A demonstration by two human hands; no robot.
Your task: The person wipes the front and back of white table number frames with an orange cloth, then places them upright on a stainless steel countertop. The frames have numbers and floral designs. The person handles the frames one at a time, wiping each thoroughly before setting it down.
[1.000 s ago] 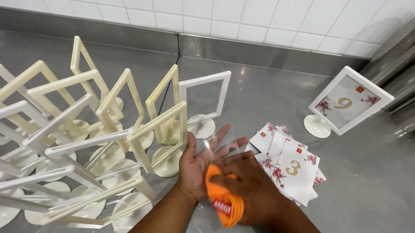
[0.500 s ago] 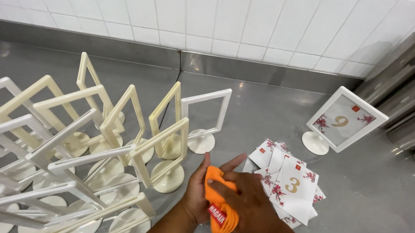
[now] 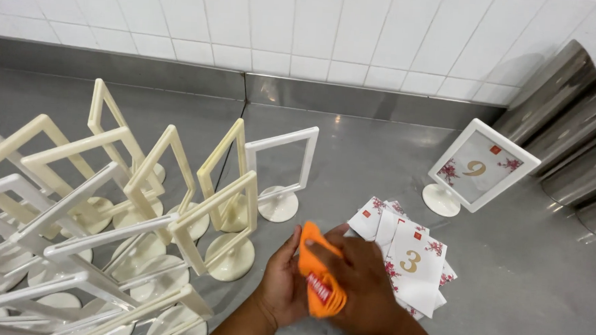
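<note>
Left hand [image 3: 284, 282]: low centre of view, palm turned inward, fingers curled against the orange cloth [image 3: 319, 279]; closed on it from the 9 o'clock side.
Right hand [image 3: 365, 286]: presses over the orange cloth from the 3 o'clock side, fingers wrapped down around it; clamped on it together with the left hand.
Orange cloth: bunched between both hands, raised off the steel counter [image 3: 353, 157]; a red patch shows at its lower edge.
Card stack [image 3: 412, 262]: white numbered cards with red floral corners, fanned flat on the counter, just beside the right hand at its 2 o'clock.
Filled sign holder [image 3: 480, 169]: white frame on a round base, upright, card inserted; at 2 o'clock of the card stack, apart from it.
Empty frames [image 3: 126, 199]: cream and white stand frames on round bases, crowded and leaning, at 9 to 11 o'clock of the hands.
White empty frame [image 3: 281, 166]: upright at 12 o'clock of the left hand.
Tiled wall [image 3: 305, 25]: white, behind the counter.
Steel cylinders [image 3: 572, 127]: leaning at far 2 o'clock.
</note>
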